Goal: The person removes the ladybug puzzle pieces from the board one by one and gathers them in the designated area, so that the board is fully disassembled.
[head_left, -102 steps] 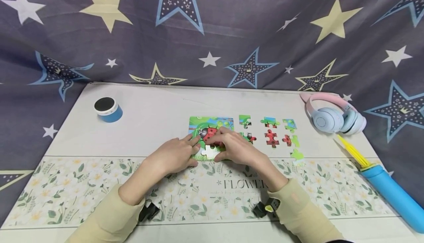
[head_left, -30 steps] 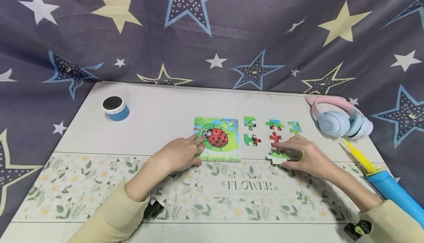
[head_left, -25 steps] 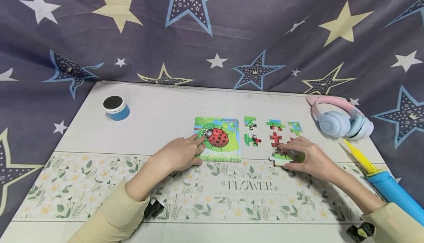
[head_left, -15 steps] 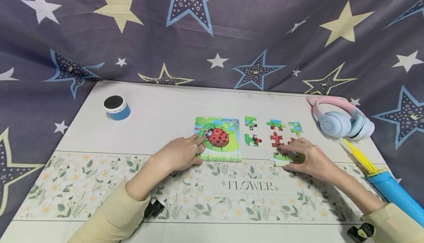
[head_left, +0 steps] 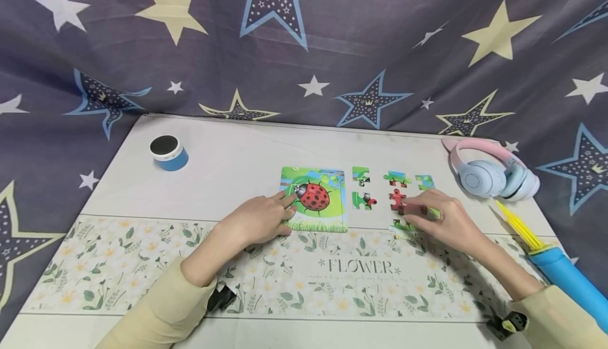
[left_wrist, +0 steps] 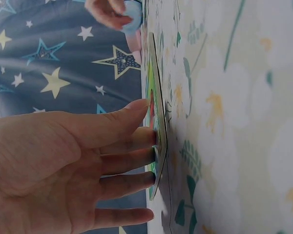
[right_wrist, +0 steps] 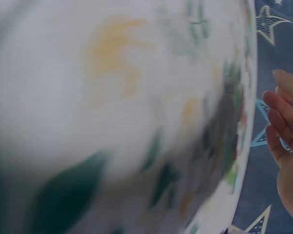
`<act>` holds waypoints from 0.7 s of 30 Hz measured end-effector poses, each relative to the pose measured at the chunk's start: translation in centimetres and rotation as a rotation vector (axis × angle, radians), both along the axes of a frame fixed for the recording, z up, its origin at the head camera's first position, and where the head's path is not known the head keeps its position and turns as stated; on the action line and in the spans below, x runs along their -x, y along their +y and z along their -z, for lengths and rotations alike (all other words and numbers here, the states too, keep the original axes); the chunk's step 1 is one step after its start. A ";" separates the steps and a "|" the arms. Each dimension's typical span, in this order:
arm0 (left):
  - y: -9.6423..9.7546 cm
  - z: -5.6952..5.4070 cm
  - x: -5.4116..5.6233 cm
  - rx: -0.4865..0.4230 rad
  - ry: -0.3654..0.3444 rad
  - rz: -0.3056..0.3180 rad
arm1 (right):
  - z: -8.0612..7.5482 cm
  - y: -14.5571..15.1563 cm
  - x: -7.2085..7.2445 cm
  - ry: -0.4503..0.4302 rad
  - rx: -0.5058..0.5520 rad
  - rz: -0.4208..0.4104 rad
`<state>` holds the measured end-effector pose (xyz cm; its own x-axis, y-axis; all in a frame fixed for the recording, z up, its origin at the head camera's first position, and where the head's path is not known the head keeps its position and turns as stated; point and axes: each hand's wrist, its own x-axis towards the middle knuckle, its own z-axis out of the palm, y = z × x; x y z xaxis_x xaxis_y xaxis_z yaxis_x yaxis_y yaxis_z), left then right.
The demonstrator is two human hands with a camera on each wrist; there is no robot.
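My left hand (head_left: 256, 219) rests its fingertips on the left edge of a square ladybug picture board (head_left: 315, 198). In the left wrist view its fingers (left_wrist: 127, 161) are nearly straight along the board's edge. To the right, my right hand (head_left: 448, 219) hovers over loose jigsaw pieces, thumb and fingers apart, holding nothing. Below its fingertips lies a green grassy piece (head_left: 401, 227), with a red piece (head_left: 397, 200) just above. The right hand partly hides the pieces beneath it. In the right wrist view this hand (right_wrist: 285, 117) is raised off the tabletop.
Other jigsaw pieces (head_left: 363, 201) lie right of the board. Pink and blue headphones (head_left: 484, 175) and a blue pump with a yellow nozzle (head_left: 565, 270) are at the right. A blue and white round speaker (head_left: 170, 154) stands at the left. A starry curtain (head_left: 304, 48) hangs behind.
My right hand has carried the grassy piece from over the board to the loose pieces on the right, set it below the red one and let go, rising slightly. The left hand stays at the board.
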<state>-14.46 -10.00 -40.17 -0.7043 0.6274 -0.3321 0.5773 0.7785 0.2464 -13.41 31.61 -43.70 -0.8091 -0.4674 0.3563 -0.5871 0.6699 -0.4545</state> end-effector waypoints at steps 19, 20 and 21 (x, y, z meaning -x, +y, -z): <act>-0.4 -0.2 0.3 -0.051 -0.031 -0.018 | -3.5 -8.3 4.6 -0.070 0.382 0.056; -0.5 -0.3 0.4 -0.057 -0.035 -0.021 | -3.4 -8.8 4.8 -0.075 0.395 0.050; -0.6 -0.3 0.4 -0.062 -0.040 -0.022 | -3.4 -9.3 4.8 -0.082 0.407 0.045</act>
<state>-14.89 -10.59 -39.85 -0.7054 0.6319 -0.3213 0.5486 0.7736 0.3171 -18.26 22.30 -40.31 -0.8587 -0.2655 0.4384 -0.5125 0.4502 -0.7312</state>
